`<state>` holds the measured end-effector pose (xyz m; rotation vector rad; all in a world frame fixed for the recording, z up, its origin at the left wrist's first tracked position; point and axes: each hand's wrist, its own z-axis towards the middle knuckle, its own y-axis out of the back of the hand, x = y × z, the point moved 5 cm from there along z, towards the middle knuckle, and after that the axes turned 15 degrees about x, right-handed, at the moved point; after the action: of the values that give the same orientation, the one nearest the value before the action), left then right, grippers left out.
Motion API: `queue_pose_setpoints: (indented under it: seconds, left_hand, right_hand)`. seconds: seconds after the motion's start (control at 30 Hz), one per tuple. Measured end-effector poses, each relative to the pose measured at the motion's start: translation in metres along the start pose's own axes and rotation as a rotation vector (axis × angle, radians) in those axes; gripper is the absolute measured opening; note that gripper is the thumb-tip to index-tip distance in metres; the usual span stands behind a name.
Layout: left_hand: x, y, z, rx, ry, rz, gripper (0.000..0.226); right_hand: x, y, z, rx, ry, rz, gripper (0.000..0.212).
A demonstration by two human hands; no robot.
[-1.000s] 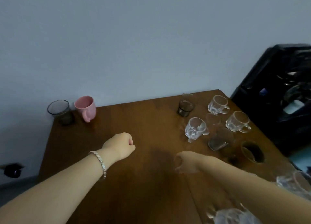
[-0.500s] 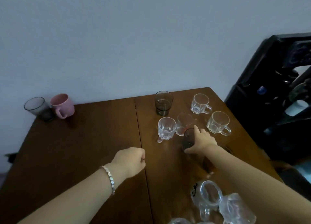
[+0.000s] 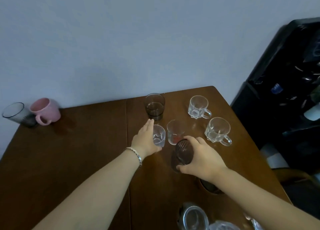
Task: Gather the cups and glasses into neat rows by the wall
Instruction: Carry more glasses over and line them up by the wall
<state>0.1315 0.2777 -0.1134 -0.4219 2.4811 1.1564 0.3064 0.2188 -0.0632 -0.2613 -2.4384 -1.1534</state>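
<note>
My right hand grips a dark ribbed glass, tilted above the brown table. My left hand wraps around a clear faceted cup that stands on the table. Beside it stands a clear tumbler. A smoky tumbler stands behind them near the wall. Two clear handled mugs stand to the right. By the wall at far left are a pink mug and a grey glass.
More clear glasses lie at the bottom edge near me. A dark cup is partly hidden under my right forearm. A black rack of items stands right of the table. The blue-grey wall runs behind the table.
My left hand moved forward from a loose fist and closed around the clear faceted cup. My right hand lifted and tilted the dark ribbed glass toward me.
</note>
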Motion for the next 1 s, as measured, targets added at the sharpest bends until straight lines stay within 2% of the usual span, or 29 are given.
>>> queue_pose_setpoints:
  seconds: [0.13,0.27,0.4,0.63,0.9,1.0]
  left_hand:
    - [0.000,-0.002,0.018,-0.015,0.086,0.093,0.096]
    - [0.016,-0.008,0.006,0.038,0.122,0.047,0.091]
    - [0.045,0.002,-0.032,-0.048,0.087,0.029,0.088]
    - [0.118,0.071,-0.110,-0.283,0.002,0.027,0.084]
    - [0.221,0.150,-0.121,-0.443,0.110,-0.015,0.085]
    - [0.250,0.174,-0.102,-0.431,0.161,-0.059,0.082]
  right_hand:
    - [-0.004,0.004,0.003,0.039,-0.001,-0.064,0.097]
    - [0.003,0.001,0.007,0.060,-0.006,-0.133,0.097]
    - [0.025,-0.007,0.010,0.068,0.002,-0.171,0.097]
    - [0.108,-0.034,0.029,0.081,0.037,-0.175,0.096]
    - [0.214,-0.051,0.091,-0.004,-0.005,-0.002,0.093]
    - [0.241,-0.054,0.117,-0.060,-0.024,-0.006,0.094]
